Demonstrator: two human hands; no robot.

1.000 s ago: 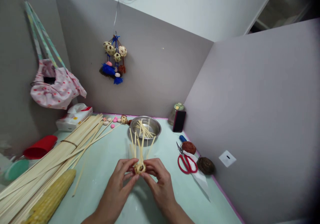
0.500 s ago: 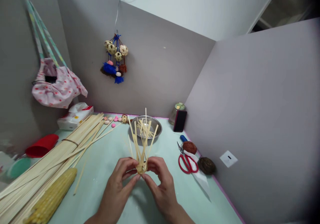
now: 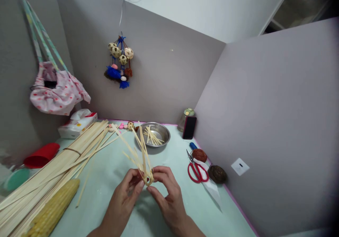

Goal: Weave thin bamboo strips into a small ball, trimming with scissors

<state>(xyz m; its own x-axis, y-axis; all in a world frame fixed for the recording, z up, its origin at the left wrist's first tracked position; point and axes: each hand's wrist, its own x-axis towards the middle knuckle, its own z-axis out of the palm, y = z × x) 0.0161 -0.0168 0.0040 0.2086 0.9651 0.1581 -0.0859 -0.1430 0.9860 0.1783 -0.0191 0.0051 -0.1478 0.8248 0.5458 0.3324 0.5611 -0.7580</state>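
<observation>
Over the pale green table (image 3: 113,173), my left hand (image 3: 124,196) and my right hand (image 3: 166,191) pinch a small woven knot of pale bamboo strips (image 3: 147,177) between their fingertips. Its loose strip ends (image 3: 135,147) fan up and to the left, away from me. Both hands touch the knot, one on each side. Behind it stands a round metal bowl (image 3: 156,133) with several short strips inside.
A long bundle of bamboo strips (image 3: 53,170) and a yellow corn cob (image 3: 50,212) lie at the left. Red scissors (image 3: 195,170), two brown lumps and a phone (image 3: 189,127) sit at the right. A tissue pack, red cup and hanging bag are far left.
The loose strip ends, which stood upright, now lean to the left as the knot has been turned between my fingers. My hands stay in about the same place.
</observation>
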